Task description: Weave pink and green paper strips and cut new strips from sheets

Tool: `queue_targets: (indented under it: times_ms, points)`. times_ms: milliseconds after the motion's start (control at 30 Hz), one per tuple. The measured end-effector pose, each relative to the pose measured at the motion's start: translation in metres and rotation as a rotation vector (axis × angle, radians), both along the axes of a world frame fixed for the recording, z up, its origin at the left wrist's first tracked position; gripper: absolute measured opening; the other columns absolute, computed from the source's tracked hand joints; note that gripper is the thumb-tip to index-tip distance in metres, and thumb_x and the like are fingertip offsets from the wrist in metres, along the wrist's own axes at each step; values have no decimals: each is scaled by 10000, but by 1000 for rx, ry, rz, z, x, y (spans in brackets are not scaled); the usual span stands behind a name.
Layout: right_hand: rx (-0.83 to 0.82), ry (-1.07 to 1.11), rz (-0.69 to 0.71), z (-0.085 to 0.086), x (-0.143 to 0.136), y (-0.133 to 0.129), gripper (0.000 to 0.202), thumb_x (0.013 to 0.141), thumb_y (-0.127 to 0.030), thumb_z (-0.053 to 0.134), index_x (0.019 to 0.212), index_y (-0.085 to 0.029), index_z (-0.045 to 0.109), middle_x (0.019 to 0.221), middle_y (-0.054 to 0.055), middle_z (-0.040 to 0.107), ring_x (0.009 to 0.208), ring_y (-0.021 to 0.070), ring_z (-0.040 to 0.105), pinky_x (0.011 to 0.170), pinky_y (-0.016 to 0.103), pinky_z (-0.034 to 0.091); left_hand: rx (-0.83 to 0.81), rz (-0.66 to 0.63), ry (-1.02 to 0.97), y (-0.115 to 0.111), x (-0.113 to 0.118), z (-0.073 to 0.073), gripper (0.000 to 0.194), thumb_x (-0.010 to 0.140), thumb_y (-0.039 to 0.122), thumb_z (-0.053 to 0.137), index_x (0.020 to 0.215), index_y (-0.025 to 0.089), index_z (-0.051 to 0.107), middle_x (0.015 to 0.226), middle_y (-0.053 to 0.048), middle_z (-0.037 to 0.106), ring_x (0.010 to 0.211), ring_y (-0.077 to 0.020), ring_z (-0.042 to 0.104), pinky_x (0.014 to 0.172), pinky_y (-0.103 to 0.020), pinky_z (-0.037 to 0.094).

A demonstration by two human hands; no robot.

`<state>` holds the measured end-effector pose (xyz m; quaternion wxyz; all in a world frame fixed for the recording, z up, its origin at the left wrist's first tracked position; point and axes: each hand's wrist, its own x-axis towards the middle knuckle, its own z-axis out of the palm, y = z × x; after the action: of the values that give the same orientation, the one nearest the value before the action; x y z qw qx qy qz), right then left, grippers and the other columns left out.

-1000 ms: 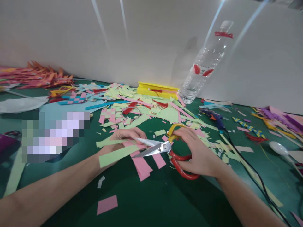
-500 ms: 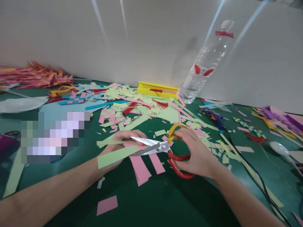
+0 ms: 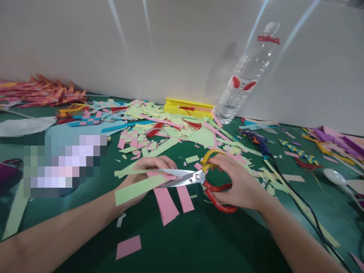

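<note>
Light green strips [image 3: 139,189] and pink strips [image 3: 166,206] cross in a woven paper piece, which my left hand [image 3: 145,167] grips from behind. Its fingers are partly covered by the paper. My right hand [image 3: 239,182] has its fingers through the yellow and red handles of the scissors [image 3: 196,176]. The blades point left and lie over the middle of the woven piece, a little apart, near the left fingertips. Below hang the pink ends, above the dark green table [image 3: 199,242]. A loose pink piece [image 3: 128,247] lies on the table near the front.
Paper scraps [image 3: 148,113] cover the back middle, with a roll of tape [image 3: 157,135] and a yellow tray [image 3: 189,108]. A plastic bottle [image 3: 239,81] leans at the wall. On the right are a glue gun [image 3: 257,141] with its black cable and a white spoon [image 3: 335,176].
The scissor blades have come closer together and the red handle has shifted slightly right. The woven paper and my left hand have moved slightly left in view.
</note>
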<state>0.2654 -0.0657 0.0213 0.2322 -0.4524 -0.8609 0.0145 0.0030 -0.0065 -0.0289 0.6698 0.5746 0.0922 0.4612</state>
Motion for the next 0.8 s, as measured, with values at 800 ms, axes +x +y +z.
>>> queue_targets:
  times_ms: [800]
  points:
    - [43,26,-4,1,1,0,424,695,-341,647,1066,-145,588,1030,138,696,945,258,671,774,349,564,-18,18,-25,-2,1,2,248,729,443,719,806,212,765,836,-84,638,805,-231,585,728,-357,474]
